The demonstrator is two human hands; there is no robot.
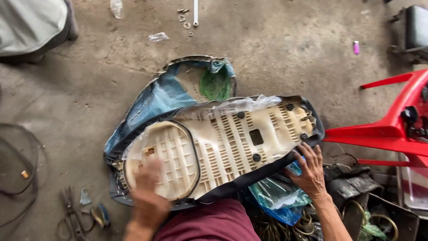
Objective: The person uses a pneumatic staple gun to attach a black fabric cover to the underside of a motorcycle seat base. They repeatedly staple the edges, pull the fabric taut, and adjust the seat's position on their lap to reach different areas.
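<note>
head view: right grip (pixel 309 172) clamps seat base (pixel 223 147) edge; left grip (pixel 149 196) blurred, unclear.

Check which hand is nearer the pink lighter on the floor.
Right. The right hand grips the near edge of the upturned seat base, on the same side as the pink lighter. The left hand rests at the seat's opposite end, far across.
</note>
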